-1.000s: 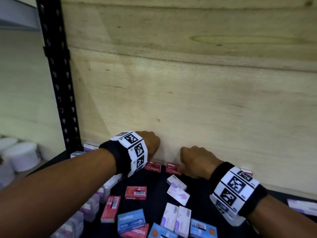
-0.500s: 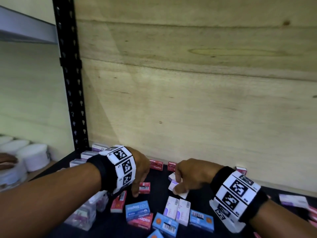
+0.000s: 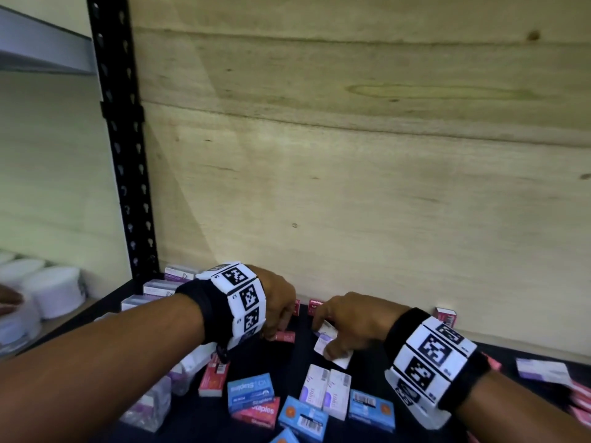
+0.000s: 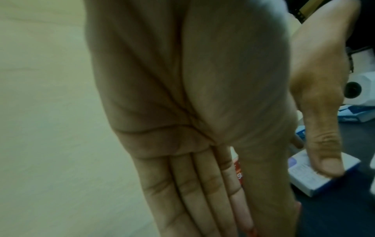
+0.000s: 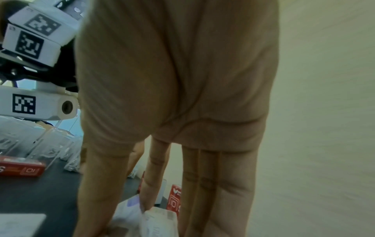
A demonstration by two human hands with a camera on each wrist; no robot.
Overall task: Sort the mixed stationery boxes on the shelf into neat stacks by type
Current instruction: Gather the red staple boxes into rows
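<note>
A: Shelf (image 3: 294,372) contents noted: red, blue and white boxes scattered flat; white tubs (image 3: 54,292) seen on the neighbouring shelf, contents not visible.

B: Left hand (image 3: 275,302): a red box (image 3: 284,336) is pinched between thumb and fingers (image 4: 202,184), near the back board (image 3: 351,187).

A: Right hand (image 3: 348,321): two white boxes (image 3: 329,345) are gripped between thumb and fingers (image 5: 154,176), just above the shelf.

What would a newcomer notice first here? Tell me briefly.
Two hands at the back of a dark shelf: the left hand grips a red box, the right hand a white box. In front lie scattered blue boxes.
</note>
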